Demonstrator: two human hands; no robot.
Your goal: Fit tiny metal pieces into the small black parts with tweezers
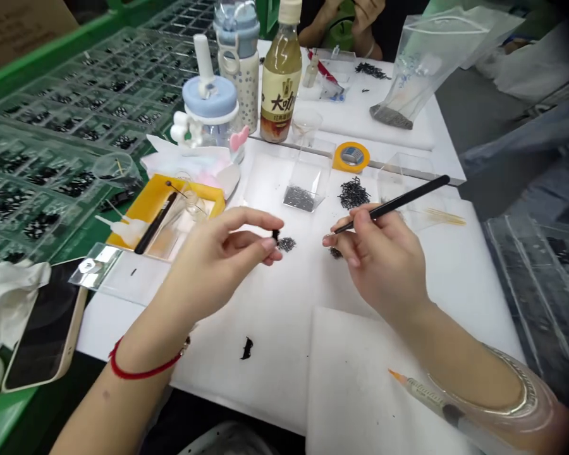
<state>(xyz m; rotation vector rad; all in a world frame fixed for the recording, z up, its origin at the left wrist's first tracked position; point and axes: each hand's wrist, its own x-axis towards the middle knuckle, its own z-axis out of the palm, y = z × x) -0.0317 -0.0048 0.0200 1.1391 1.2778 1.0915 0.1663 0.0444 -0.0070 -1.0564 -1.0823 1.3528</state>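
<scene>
My left hand (218, 259) pinches a small black piece (275, 235) between thumb and forefinger, above the white work surface. In my right hand (386, 253) is a slim black pointed tool (408, 197), held like a pen with its narrow end toward the left; I cannot tell whether its tip touches anything. Behind the left fingertips lies a small pile of tiny dark grains (287, 244). Another dark pile (335, 253) shows partly under the right fingers. A heap of short black rods (353, 193) sits farther back, beside a clear tray of dark grains (299, 197).
A yellow tape measure (351, 156), a drink bottle (281, 76) and a blue-lidded cup (210, 104) stand behind. Left are a yellow tray (208, 189), glass plate (118, 272) and phone (47, 328). An orange-tipped brush pen (422, 395) lies near my right forearm. Another person's hands (367, 16) show opposite.
</scene>
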